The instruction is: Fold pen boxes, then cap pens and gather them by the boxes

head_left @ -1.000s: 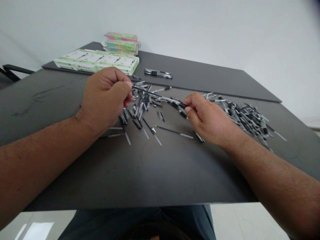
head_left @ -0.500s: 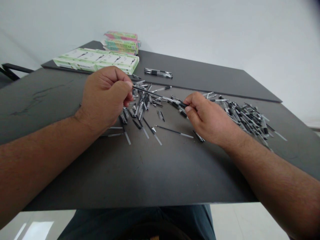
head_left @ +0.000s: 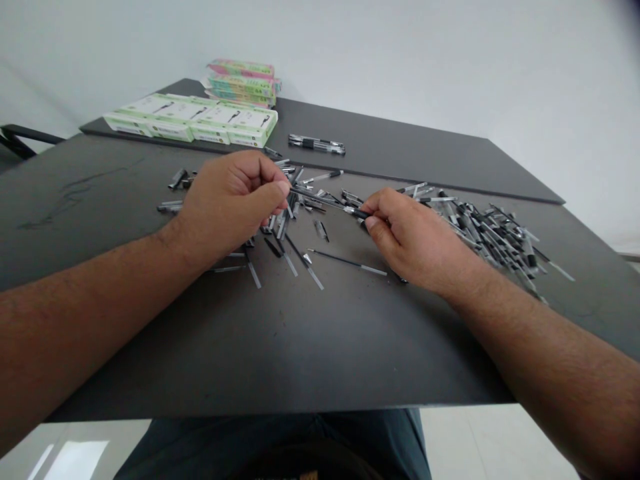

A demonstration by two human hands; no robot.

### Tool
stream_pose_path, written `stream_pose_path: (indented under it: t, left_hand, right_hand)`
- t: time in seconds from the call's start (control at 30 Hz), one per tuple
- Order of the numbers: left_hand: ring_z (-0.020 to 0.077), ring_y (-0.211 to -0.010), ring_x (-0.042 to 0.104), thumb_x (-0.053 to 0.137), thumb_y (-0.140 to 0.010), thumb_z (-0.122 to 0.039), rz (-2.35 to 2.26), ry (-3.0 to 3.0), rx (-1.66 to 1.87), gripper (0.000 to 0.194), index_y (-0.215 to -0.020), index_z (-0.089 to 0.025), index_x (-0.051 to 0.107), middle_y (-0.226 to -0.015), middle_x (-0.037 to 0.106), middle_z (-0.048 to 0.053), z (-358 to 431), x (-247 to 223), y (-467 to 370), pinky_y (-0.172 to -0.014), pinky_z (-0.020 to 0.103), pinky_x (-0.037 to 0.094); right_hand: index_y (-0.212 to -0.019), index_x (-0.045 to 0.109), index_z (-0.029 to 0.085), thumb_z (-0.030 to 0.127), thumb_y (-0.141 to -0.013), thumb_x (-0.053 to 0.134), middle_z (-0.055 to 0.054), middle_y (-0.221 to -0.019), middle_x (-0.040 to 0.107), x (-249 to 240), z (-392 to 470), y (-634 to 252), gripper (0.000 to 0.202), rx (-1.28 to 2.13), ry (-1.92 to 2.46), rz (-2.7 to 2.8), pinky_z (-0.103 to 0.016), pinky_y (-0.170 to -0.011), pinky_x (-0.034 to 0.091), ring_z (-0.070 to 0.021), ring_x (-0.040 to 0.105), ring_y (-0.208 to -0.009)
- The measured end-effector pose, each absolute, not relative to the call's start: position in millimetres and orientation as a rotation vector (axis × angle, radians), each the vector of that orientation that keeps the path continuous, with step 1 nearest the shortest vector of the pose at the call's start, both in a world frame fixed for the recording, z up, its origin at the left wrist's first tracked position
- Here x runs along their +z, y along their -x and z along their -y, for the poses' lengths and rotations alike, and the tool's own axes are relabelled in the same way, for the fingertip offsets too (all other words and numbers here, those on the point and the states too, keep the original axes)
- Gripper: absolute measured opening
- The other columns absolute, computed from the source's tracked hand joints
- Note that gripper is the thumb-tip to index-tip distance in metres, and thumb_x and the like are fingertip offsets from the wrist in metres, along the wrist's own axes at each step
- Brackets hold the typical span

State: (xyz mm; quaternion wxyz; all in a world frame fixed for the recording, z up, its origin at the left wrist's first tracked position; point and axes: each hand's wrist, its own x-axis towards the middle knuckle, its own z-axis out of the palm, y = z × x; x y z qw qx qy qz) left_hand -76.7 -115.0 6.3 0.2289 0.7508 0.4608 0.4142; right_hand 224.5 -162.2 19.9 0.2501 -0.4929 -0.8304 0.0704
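My left hand point(head_left: 240, 193) is closed, pinching one end of a thin dark ink refill point(head_left: 317, 197) between thumb and fingers. The refill slants down to the right, and its far end meets the front of a pen barrel point(head_left: 357, 213) with a black grip. My right hand point(head_left: 407, 230) is closed around that barrel, so most of it is hidden. Whether the refill's end is inside the barrel or only touching it is hard to see. Beneath and between the hands lie loose pen parts, among them a refill point(head_left: 347, 262) with a clear end and a small clear cap point(head_left: 321, 231).
A heap of pen barrels point(head_left: 493, 240) lies to the right on the dark table point(head_left: 300, 353). White-green boxes point(head_left: 193, 120) stand in a row at the back left, with stacked colourful boxes point(head_left: 243, 83) behind. Several pens point(head_left: 317, 145) lie together on the raised rear board point(head_left: 400, 147).
My left hand has moved right and slightly down, bringing the refill closer to my right hand. Less of the refill shows between the hands. My right hand has barely shifted.
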Motion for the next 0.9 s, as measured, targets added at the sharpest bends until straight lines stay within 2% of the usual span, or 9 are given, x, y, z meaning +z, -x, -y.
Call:
stream_pose_path:
  t: [0.2, 0.37, 0.6, 0.9]
  left_hand:
    - [0.0191, -0.070, 0.066, 0.076, -0.095, -0.034, -1.234, -2.175, 1.072, 0.011, -0.095, -0.024, 0.080, -0.078, 0.076, 0.000, 128, 10, 65, -0.068, 0.035, 0.048]
    - [0.0185, -0.075, 0.072, 0.072, -0.099, -0.033, -1.168, -2.356, 0.994, 0.014, -0.102, -0.025, 0.084, -0.087, 0.081, -0.002, 138, 9, 60, -0.077, 0.034, 0.053]
    - [0.0200, -0.087, 0.080, 0.072, -0.096, -0.037, -1.077, -2.338, 0.892, 0.019, -0.108, -0.025, 0.081, -0.096, 0.085, 0.000, 143, 12, 55, -0.083, 0.031, 0.060]
    - [0.0179, -0.076, 0.073, 0.069, -0.093, -0.035, -1.168, -2.440, 0.908, 0.012, -0.093, -0.026, 0.077, -0.083, 0.078, -0.003, 145, 16, 56, -0.078, 0.031, 0.057]
  right_hand:
    - [-0.117, 0.075, 0.023, 0.018, -0.106, 0.058, -0.013, -0.119, 0.082, 20, 166, -219, 0.020, 0.203, 1.287, 2.300, -0.044, -0.097, 0.057, -0.0321, 0.074, -0.108]
    - [-0.115, 0.076, 0.022, 0.018, -0.104, 0.063, -0.009, -0.109, 0.082, 18, 170, -213, 0.017, 0.239, 1.240, 2.318, -0.040, -0.091, 0.055, -0.0276, 0.073, -0.097]
    - [-0.111, 0.074, 0.023, 0.021, -0.104, 0.064, -0.007, -0.104, 0.081, 17, 172, -212, 0.012, 0.300, 1.192, 2.341, -0.038, -0.085, 0.052, -0.0251, 0.070, -0.089]
    - [-0.110, 0.075, 0.023, 0.022, -0.103, 0.065, -0.007, -0.104, 0.081, 19, 172, -211, 0.012, 0.306, 1.223, 2.350, -0.038, -0.084, 0.051, -0.0250, 0.069, -0.088]
